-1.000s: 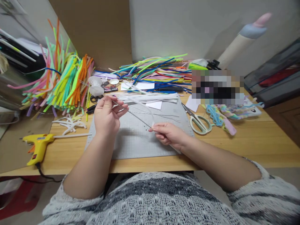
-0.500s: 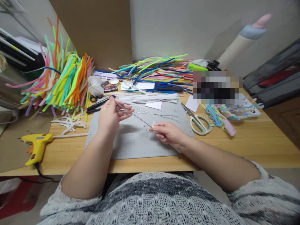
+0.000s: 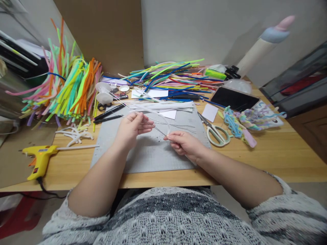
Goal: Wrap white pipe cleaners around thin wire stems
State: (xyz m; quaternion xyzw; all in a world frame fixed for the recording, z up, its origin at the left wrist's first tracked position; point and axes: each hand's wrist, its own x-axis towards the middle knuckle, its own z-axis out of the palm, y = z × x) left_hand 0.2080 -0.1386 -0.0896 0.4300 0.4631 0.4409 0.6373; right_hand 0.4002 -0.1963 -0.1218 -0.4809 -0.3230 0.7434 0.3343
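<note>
Thin metal wires (image 3: pixel 160 131) stretch between my two hands above a grey cutting mat (image 3: pixel 145 160). My left hand (image 3: pixel 133 128) pinches them between thumb and forefinger, its other fingers loosely extended. Beyond it, the free wire ends slant up toward the back left. My right hand (image 3: pixel 183 144) is closed on the wires' near end, with its thumb pressed on the forefinger. A white pipe cleaner (image 3: pixel 166 121) curves down into the same right-hand grip. More loose wires (image 3: pixel 185 127) and a bundle of white pipe cleaners (image 3: pixel 176 106) lie on the mat behind my hands.
Scissors (image 3: pixel 216 134) lie right of the mat, near a phone (image 3: pixel 233 98) and braided pastel pieces (image 3: pixel 258 119). On the left are a yellow glue gun (image 3: pixel 42 158), white offcuts (image 3: pixel 76 134) and bundled coloured pipe cleaners (image 3: pixel 74 88). Black pens (image 3: pixel 108 114) rest at the mat's back-left corner.
My left hand has slid right and slightly down along the wires, closer to my right hand. More wire now sticks out beyond it. My right hand has barely moved.
</note>
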